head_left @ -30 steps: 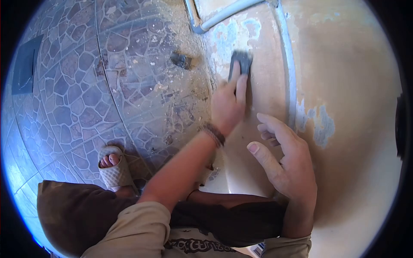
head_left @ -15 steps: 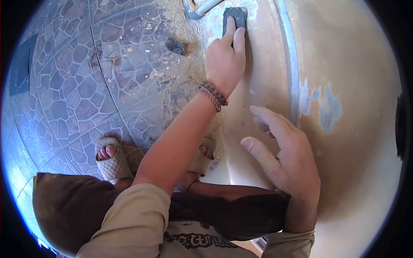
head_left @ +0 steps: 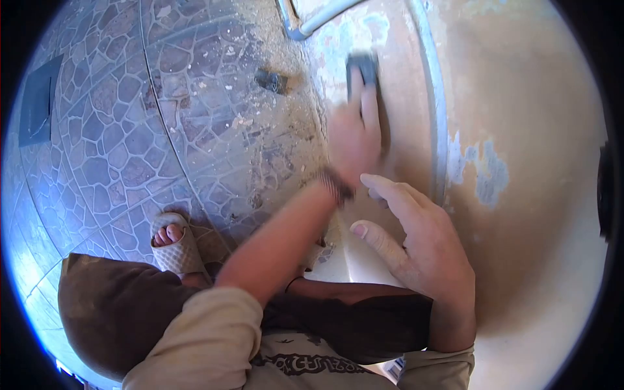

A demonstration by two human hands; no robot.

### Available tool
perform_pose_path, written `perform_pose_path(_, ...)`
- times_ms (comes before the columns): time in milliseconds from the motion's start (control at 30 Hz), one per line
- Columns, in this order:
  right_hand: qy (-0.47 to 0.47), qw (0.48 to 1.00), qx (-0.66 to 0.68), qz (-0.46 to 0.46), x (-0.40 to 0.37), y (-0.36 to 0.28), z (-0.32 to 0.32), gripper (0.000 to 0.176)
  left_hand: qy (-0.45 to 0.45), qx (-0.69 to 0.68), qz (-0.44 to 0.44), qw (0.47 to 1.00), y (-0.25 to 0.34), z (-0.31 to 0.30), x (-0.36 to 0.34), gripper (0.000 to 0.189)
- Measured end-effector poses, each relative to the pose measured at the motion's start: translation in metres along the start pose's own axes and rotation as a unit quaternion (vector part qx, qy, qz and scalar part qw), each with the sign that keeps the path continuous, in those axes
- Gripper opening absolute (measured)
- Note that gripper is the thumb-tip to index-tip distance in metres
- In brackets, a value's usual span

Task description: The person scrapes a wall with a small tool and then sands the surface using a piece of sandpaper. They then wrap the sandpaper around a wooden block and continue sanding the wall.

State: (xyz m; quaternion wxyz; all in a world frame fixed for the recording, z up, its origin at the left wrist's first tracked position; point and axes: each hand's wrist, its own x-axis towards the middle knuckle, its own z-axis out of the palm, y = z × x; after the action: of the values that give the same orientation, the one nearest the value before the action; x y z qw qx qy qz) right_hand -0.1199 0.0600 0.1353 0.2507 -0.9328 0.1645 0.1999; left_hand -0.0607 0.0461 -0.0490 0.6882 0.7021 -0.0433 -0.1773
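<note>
My left hand (head_left: 354,133), with a braided bracelet at the wrist, presses a dark rectangular sanding block (head_left: 362,70) against the lower wall (head_left: 406,97). One finger lies stretched along the block; motion blurs the hand and hides how the others grip. Pale, bluish worn paint (head_left: 354,32) shows on the wall just beyond the block. Nearer to me, my right hand (head_left: 422,240) is raised beside the wall, holding nothing. Its thumb and fingers are apart, and its fingertips appear close to my left wrist in the view.
A grey pipe (head_left: 325,19) runs at the far wall corner. On the stone-patterned floor (head_left: 117,130) lie a dark chunk (head_left: 271,81) and scattered flakes. A raised strip (head_left: 434,84) crosses the wall. My sandalled foot (head_left: 175,244) stands at the left.
My left hand has drawn the sanding block back along the wall toward me. My right hand has shifted slightly left in the view, still with fingers apart.
</note>
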Motion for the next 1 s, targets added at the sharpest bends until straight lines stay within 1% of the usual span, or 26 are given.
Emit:
perform_pose_path(33, 0.01, 1.0, 0.004, -0.003, 0.003, -0.001, -0.003, 0.047, 0.003, -0.005, -0.013, 1.0, -0.003, 0.004, -0.016, 0.05)
perform_pose_path(100, 0.024, 1.0, 0.017, 0.001, 0.005, 0.0, -0.003, 0.047, 0.005, -0.007, 0.058, 0.998, -0.011, 0.001, -0.008, 0.052)
perform_pose_path(133, 0.016, 1.0, 0.016, 0.007, 0.004, 0.0, -0.002, 0.047, 0.005, -0.006, 0.087, 0.996, -0.014, -0.006, -0.004, 0.053)
perform_pose_path(167, 0.008, 1.0, 0.017, 0.016, 0.003, -0.001, -0.002, 0.047, -0.029, -0.018, 0.025, 0.999, -0.019, -0.012, 0.011, 0.051)
perform_pose_path(200, 0.005, 1.0, 0.017, 0.025, 0.001, -0.001, -0.002, 0.047, -0.065, -0.032, -0.034, 0.997, -0.011, -0.023, 0.04, 0.05)
perform_pose_path(233, 0.001, 0.999, 0.013, 0.029, -0.001, -0.002, -0.001, 0.047, -0.099, -0.044, -0.09, 0.99, -0.005, -0.027, 0.056, 0.049)
perform_pose_path(333, -0.007, 1.0, 0.012, 0.023, -0.005, -0.008, -0.003, 0.048, -0.082, -0.02, -0.087, 0.993, -0.001, -0.019, 0.046, 0.057)
perform_pose_path(400, 0.007, 1.0, 0.014, -0.002, -0.004, -0.008, -0.006, 0.047, 0.002, -0.047, -0.01, 0.999, 0.0, 0.0, -0.013, 0.053)
perform_pose_path(500, 0.031, 0.999, 0.02, 0.009, -0.002, -0.01, -0.01, 0.047, -0.071, -0.064, -0.068, 0.993, -0.002, -0.008, -0.027, 0.054)
perform_pose_path(533, 0.027, 0.999, 0.018, 0.01, -0.002, -0.009, -0.009, 0.047, -0.021, -0.033, 0.014, 0.999, -0.007, -0.009, -0.013, 0.054)
perform_pose_path(567, 0.022, 0.999, 0.02, 0.014, -0.003, -0.01, -0.007, 0.047, -0.052, -0.04, -0.025, 0.998, -0.016, -0.011, 0.007, 0.054)
perform_pose_path(633, 0.016, 1.0, 0.017, 0.013, -0.007, -0.011, -0.002, 0.047, -0.112, -0.056, -0.09, 0.988, 0.002, -0.029, 0.053, 0.054)
perform_pose_path(733, -0.005, 1.0, 0.003, -0.01, -0.011, -0.019, -0.001, 0.049, -0.081, 0.025, -0.101, 0.991, 0.005, -0.017, 0.025, 0.054)
perform_pose_path(767, -0.009, 1.0, -0.003, -0.024, -0.011, -0.02, -0.002, 0.049, -0.016, -0.007, -0.078, 0.997, 0.006, -0.007, -0.009, 0.053)
perform_pose_path(800, -0.014, 0.999, -0.01, -0.036, -0.01, -0.02, -0.003, 0.05, -0.017, -0.033, -0.086, 0.996, -0.001, 0.0, -0.03, 0.053)
perform_pose_path(833, 0.001, 0.999, -0.004, -0.033, -0.008, -0.02, -0.005, 0.05, -0.021, -0.059, -0.098, 0.993, -0.001, 0.002, -0.039, 0.054)
perform_pose_path(933, 0.029, 0.999, 0.01, -0.014, -0.009, -0.022, -0.007, 0.049, -0.041, -0.006, 0.002, 0.999, -0.021, -0.009, -0.017, 0.051)
perform_pose_path(1000, 0.044, 0.999, 0.01, -0.004, -0.013, -0.024, -0.007, 0.048, -0.062, -0.017, -0.045, 0.997, -0.015, -0.019, 0.035, 0.049)
